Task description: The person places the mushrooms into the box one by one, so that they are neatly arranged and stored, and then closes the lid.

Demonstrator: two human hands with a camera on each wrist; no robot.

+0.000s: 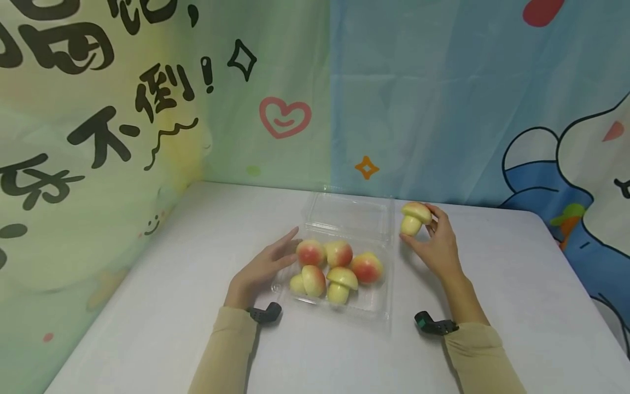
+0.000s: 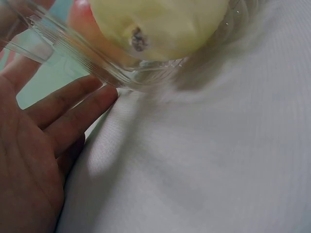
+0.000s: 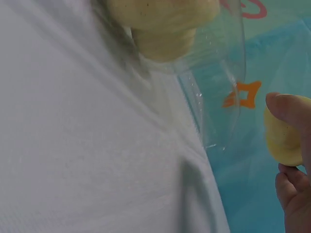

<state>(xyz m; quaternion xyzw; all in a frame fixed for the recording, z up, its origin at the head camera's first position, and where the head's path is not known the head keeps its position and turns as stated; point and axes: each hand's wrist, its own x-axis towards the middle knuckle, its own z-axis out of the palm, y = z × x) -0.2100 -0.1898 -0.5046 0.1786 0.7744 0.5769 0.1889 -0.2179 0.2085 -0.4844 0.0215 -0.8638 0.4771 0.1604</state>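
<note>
A yellow mushroom [image 1: 413, 218] with a thick pale stem is pinched between the thumb and fingers of my right hand [image 1: 437, 241], raised to the right of a clear plastic box. In the right wrist view, the thumb [image 3: 286, 108] lies over this mushroom [image 3: 282, 141]. My left hand [image 1: 263, 269] is at the left side of the clear box [image 1: 374, 307], its fingers extended along the wall. In the left wrist view, fingertips [image 2: 108, 95] touch the box's edge. Inside sit several mushrooms with red-and-yellow caps, among them one mushroom [image 1: 342, 285] showing its stem toward me.
The box's clear lid [image 1: 351, 213] lies folded back toward the rear of the white table [image 1: 197, 350]. A printed cloth backdrop [image 1: 418, 98] rises behind the table and along its left side. Each wrist wears a small black camera [image 1: 266, 313].
</note>
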